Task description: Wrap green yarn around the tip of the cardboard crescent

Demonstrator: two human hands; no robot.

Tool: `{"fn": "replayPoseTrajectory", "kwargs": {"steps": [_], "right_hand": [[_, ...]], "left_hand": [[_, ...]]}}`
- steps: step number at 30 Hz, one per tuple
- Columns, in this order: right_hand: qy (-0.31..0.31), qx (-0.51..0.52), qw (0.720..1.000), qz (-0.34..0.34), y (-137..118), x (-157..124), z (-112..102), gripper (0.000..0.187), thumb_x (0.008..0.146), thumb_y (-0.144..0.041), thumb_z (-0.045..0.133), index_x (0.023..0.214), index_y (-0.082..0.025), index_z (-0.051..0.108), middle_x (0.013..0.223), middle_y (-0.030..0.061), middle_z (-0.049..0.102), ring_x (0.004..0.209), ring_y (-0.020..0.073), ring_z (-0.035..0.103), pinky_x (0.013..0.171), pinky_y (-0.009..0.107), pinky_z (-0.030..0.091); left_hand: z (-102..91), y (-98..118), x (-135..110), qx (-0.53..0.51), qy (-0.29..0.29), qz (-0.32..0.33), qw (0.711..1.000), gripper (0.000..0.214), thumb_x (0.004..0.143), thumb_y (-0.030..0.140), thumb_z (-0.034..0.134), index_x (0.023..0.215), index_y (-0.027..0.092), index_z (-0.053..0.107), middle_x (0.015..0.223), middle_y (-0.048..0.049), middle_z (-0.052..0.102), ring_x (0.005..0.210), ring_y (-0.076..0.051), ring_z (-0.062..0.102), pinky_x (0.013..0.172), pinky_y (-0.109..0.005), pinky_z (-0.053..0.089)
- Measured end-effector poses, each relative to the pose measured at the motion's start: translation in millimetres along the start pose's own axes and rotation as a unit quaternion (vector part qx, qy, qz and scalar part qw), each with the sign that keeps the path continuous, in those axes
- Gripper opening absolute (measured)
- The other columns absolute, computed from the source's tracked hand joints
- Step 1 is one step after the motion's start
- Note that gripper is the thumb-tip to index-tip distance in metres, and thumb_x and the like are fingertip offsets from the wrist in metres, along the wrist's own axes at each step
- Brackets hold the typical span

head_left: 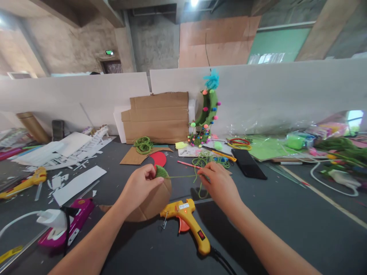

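My left hand is closed on a curved brown cardboard piece, its tip partly wrapped in green yarn. A taut strand of the green yarn runs right to my right hand, which pinches it. Just below both hands a yellow glue gun lies on the dark table. A loose tangle of green yarn lies behind my right hand.
A black phone lies to the right, a red disc and cardboard sheets behind. A green crescent with pompoms leans on the white partition. A pink glue gun and another yellow one lie left among white scraps.
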State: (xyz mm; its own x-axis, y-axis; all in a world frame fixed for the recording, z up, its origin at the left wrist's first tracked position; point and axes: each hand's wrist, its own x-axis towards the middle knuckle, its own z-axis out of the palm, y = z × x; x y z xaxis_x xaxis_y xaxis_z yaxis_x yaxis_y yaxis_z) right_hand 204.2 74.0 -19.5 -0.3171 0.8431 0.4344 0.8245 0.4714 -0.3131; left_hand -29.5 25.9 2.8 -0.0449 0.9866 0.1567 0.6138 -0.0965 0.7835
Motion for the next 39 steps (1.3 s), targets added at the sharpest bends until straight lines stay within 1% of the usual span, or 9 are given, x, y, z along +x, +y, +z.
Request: {"fn": "replayPoseTrajectory", "kwargs": {"steps": [7, 9, 12, 14, 17, 25, 31, 35, 39], "right_hand": [[-0.010, -0.056, 0.997, 0.055, 2.8, 5.2, 0.6, 0.036, 0.072, -0.011, 0.053, 0.108, -0.012, 0.057, 0.114, 0.0162, 0.050, 0.104, 0.0266, 0.049, 0.079, 0.034, 0.040], [-0.063, -0.060, 0.995, 0.047, -12.7, -3.0, -3.0, 0.017, 0.077, -0.022, 0.052, 0.085, -0.014, 0.065, 0.089, 0.0126, 0.061, 0.083, 0.0249, 0.058, 0.066, 0.032, 0.042], [-0.173, -0.046, 0.983, 0.029, -37.4, -22.6, -7.0, 0.043, 0.071, -0.051, 0.056, 0.042, -0.019, 0.056, 0.039, 0.0009, 0.047, 0.038, 0.0141, 0.046, 0.040, 0.024, 0.027], [-0.262, -0.034, 0.964, 0.017, -48.2, -34.7, -7.7, 0.042, 0.062, -0.056, 0.062, 0.042, -0.019, 0.056, 0.037, -0.0016, 0.045, 0.034, 0.0104, 0.039, 0.038, 0.022, 0.020], [-0.301, -0.038, 0.953, 0.014, -52.1, -42.2, -6.8, 0.021, 0.059, -0.039, 0.067, 0.054, -0.020, 0.061, 0.048, -0.0013, 0.054, 0.041, 0.0110, 0.043, 0.042, 0.022, 0.018], [-0.224, 0.194, 0.951, 0.087, -33.8, -15.3, -14.3, 0.015, 0.066, -0.030, 0.063, 0.071, -0.017, 0.058, 0.066, 0.0003, 0.059, 0.059, 0.0136, 0.050, 0.052, 0.023, 0.033], [-0.183, 0.465, 0.849, 0.169, -32.2, -8.7, -23.0, 0.029, 0.067, -0.028, 0.064, 0.093, -0.016, 0.058, 0.089, 0.0032, 0.063, 0.082, 0.0164, 0.058, 0.071, 0.025, 0.043], [-0.157, 0.543, 0.793, 0.229, -33.6, -13.3, -18.0, 0.027, 0.061, -0.025, 0.066, 0.085, -0.015, 0.059, 0.072, 0.0016, 0.062, 0.061, 0.0140, 0.058, 0.056, 0.025, 0.044], [-0.149, 0.535, 0.803, 0.217, -37.5, -16.2, -14.2, 0.019, 0.067, -0.030, 0.060, 0.079, -0.016, 0.058, 0.047, -0.0070, 0.045, 0.039, 0.0079, 0.039, 0.039, 0.021, 0.032]], "left_hand": [[-0.5, -14.2, 9.9, 0.018, 0.025, 0.003, 1.000, 0.024, 0.070, 0.033, 0.054, 0.060, 0.020, 0.036, 0.050, 0.0089, 0.035, 0.047, -0.009, 0.035, 0.048, -0.020, 0.025], [-1.4, -17.6, 12.7, 0.023, 0.039, 0.005, 0.999, 0.024, 0.070, 0.032, 0.054, 0.059, 0.020, 0.036, 0.050, 0.0086, 0.035, 0.048, -0.009, 0.035, 0.049, -0.021, 0.024], [-2.6, -22.9, 16.6, 0.031, 0.059, 0.006, 0.998, 0.024, 0.069, 0.032, 0.054, 0.059, 0.020, 0.037, 0.051, 0.0081, 0.036, 0.050, -0.010, 0.035, 0.049, -0.021, 0.024], [-2.6, -26.7, 19.5, 0.036, 0.070, 0.007, 0.997, 0.023, 0.068, 0.031, 0.055, 0.058, 0.020, 0.037, 0.051, 0.0079, 0.036, 0.051, -0.010, 0.035, 0.050, -0.021, 0.024], [-1.9, -31.6, 23.3, 0.040, 0.081, 0.010, 0.996, 0.023, 0.067, 0.030, 0.056, 0.057, 0.020, 0.037, 0.051, 0.0077, 0.036, 0.052, -0.010, 0.035, 0.050, -0.022, 0.025], [-3.1, -35.2, 26.6, 0.027, 0.105, 0.012, 0.994, 0.022, 0.066, 0.029, 0.056, 0.057, 0.020, 0.038, 0.052, 0.0073, 0.037, 0.052, -0.011, 0.037, 0.051, -0.022, 0.026], [1.7, -27.3, 22.1, -0.025, 0.059, 0.002, 0.998, 0.025, 0.067, 0.031, 0.057, 0.057, 0.020, 0.037, 0.047, 0.0093, 0.036, 0.041, -0.008, 0.035, 0.044, -0.021, 0.024], [3.5, -16.6, 14.7, -0.071, 0.011, -0.010, 0.997, 0.025, 0.070, 0.032, 0.056, 0.059, 0.021, 0.036, 0.044, 0.0109, 0.035, 0.034, -0.006, 0.033, 0.038, -0.020, 0.023], [4.0, -9.4, 9.5, -0.101, -0.006, -0.014, 0.995, 0.025, 0.070, 0.032, 0.056, 0.059, 0.021, 0.036, 0.044, 0.0112, 0.034, 0.033, -0.006, 0.032, 0.035, -0.019, 0.023]]}}
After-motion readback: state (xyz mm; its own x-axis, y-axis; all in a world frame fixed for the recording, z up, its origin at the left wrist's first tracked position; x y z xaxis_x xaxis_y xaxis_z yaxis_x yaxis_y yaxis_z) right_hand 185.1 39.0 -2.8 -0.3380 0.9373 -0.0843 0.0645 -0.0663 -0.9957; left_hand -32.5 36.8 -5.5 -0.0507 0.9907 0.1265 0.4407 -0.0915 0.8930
